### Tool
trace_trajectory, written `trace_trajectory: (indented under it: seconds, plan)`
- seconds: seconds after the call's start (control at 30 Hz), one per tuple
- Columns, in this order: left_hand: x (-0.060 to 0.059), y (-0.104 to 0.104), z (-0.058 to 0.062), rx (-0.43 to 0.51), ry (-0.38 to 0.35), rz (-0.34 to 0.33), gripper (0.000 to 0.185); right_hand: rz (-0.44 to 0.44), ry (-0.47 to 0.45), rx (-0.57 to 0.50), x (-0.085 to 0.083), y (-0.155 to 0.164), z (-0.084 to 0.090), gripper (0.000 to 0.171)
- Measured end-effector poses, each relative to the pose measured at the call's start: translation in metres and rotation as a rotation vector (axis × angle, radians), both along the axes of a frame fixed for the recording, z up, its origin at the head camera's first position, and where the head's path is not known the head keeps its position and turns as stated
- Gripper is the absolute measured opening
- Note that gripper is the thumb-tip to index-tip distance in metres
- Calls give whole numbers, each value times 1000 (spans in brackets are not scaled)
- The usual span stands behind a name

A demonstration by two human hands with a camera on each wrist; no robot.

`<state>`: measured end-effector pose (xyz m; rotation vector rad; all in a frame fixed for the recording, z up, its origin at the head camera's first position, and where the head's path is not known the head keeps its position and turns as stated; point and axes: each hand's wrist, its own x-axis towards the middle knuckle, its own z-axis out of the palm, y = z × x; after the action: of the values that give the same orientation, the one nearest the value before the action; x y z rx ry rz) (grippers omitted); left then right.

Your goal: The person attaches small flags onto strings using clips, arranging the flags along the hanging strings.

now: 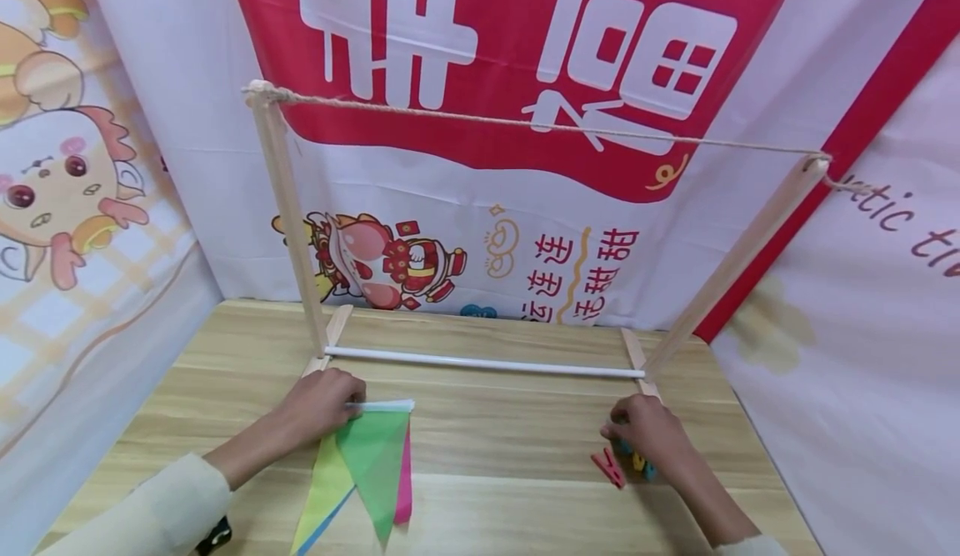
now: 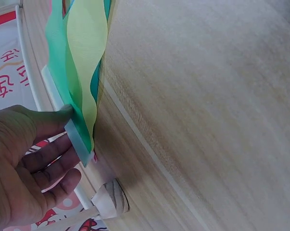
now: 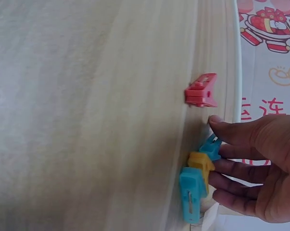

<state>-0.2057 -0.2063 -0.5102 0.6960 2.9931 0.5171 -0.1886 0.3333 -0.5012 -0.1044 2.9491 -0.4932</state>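
Note:
In the head view my left hand point(image 1: 318, 406) pinches the white top band point(image 1: 390, 406) of a string of triangular pennant flags point(image 1: 377, 452). Green is uppermost, with yellow, blue and pink showing beneath. The left wrist view has the thumb over the white band point(image 2: 77, 142) and the fingers behind it, other fingers loosely bent. Over a small group of plastic clothespins is my right hand point(image 1: 651, 433). In the right wrist view, a blue clothespin point(image 3: 211, 147) lies by its fingertips, with a yellow one point(image 3: 201, 162) and another blue one point(image 3: 191, 192) beside it. A red clothespin point(image 3: 202, 91) lies apart, beyond the thumb.
Behind the hands stands a wooden frame: a left post point(image 1: 288, 222), a right post point(image 1: 738, 268), a twine line point(image 1: 480, 118) strung between their tops, and a white rod point(image 1: 487, 363) low down. Printed cloth point(image 1: 480, 231) hangs behind the wooden table point(image 1: 510, 439).

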Motion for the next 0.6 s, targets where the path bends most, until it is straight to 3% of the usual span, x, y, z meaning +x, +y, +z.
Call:
trace_trajectory:
  seconds: [0.13,0.27,0.47,0.6]
  plan:
    - [1,1,0,6,19,-2,17,7,-21,-57,-3,-1,5,21]
    - [1,1,0,12,22,-6,17,45,16,-121,-6,-3,9,27]
    - [-4,3,5,9,26,-9,15,42,7,-267,-9,-6,14,30]
    - [-9,4,8,40,25,-27,16,86,32,-325,-14,-3,16,32]
